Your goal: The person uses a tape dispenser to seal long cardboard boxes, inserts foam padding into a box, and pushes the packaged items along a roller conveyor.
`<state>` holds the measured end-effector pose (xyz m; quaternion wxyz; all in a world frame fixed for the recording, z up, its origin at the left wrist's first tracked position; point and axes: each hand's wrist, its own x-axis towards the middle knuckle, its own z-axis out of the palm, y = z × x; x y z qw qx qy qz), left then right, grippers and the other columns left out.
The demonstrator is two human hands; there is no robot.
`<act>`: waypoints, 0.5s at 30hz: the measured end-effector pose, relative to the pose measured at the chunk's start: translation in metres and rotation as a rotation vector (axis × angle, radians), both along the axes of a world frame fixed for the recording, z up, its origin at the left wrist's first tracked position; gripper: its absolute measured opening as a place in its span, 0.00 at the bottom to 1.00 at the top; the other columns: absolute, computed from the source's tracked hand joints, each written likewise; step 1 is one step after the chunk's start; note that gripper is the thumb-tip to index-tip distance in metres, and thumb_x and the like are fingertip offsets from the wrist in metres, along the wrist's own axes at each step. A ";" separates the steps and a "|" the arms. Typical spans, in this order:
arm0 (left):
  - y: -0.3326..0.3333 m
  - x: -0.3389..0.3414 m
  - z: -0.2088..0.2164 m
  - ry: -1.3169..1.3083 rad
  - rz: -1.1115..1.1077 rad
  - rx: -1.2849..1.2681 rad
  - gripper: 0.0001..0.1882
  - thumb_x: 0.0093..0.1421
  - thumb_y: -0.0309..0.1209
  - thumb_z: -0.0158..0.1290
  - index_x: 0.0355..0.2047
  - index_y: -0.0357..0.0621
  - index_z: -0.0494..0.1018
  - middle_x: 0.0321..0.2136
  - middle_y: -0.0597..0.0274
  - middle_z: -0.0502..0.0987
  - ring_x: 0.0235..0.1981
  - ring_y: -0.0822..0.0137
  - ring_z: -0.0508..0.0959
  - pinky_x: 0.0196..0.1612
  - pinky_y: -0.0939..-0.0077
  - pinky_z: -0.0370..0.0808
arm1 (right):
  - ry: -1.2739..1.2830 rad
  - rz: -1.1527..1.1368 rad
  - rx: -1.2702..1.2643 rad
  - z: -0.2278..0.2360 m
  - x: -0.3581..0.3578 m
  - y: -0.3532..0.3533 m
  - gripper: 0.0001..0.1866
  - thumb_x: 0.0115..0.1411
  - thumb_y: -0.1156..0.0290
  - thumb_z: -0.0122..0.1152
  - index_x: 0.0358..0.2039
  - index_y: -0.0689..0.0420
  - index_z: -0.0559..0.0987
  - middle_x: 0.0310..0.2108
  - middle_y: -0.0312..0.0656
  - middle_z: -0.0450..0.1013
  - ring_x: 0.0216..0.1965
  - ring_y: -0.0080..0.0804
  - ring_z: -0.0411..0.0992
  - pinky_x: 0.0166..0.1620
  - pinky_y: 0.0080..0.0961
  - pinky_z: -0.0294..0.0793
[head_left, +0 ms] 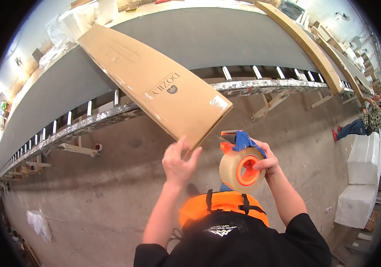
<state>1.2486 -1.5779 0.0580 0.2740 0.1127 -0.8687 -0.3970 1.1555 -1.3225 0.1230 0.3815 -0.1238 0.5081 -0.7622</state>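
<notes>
A long brown cardboard box [155, 80] lies slantwise across the grey conveyor belt [226, 35], its near end jutting out over the conveyor's edge toward me. At the near left corner of that end is my left hand [178, 163], thumb and fingers apart, fingertips at or just beside the cardboard. A thin reddish line shows between its thumb and fingers, too small to name. My right hand [267, 161] grips a blue and orange tape dispenser [243, 141] with a wide roll of clear tape [229, 171] on it. The dispenser is held up just short of the box's end.
The conveyor's paint-flecked side rail [261, 88] runs across in front of me. Another long brown box [304, 44] lies further right on the belt. At the far right stands a person [368, 118] near white wrapped blocks [363, 160]. White plastic scrap [38, 224] lies on the floor at left.
</notes>
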 end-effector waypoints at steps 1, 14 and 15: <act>0.009 0.011 0.012 -0.164 -0.009 0.418 0.21 0.55 0.32 0.67 0.45 0.34 0.76 0.29 0.58 0.82 0.33 0.71 0.81 0.42 0.76 0.77 | -0.022 0.015 -0.020 0.002 0.005 0.000 0.46 0.31 0.71 0.67 0.57 0.72 0.71 0.49 0.46 0.76 0.49 0.30 0.75 0.56 0.26 0.71; 0.000 0.014 0.062 -0.453 -0.370 1.299 0.17 0.67 0.45 0.53 0.34 0.43 0.77 0.25 0.70 0.77 0.24 0.77 0.74 0.27 0.84 0.68 | 0.556 0.102 -0.010 0.013 0.010 -0.024 0.38 0.35 0.78 0.67 0.54 0.64 0.77 0.58 0.53 0.68 0.56 0.38 0.69 0.60 0.30 0.65; -0.001 0.011 0.063 -0.482 -0.433 1.270 0.16 0.67 0.44 0.54 0.35 0.44 0.77 0.25 0.71 0.77 0.24 0.78 0.74 0.28 0.84 0.69 | 0.674 0.135 0.054 0.015 0.009 -0.027 0.37 0.35 0.79 0.66 0.54 0.62 0.78 0.57 0.54 0.69 0.55 0.38 0.70 0.59 0.29 0.65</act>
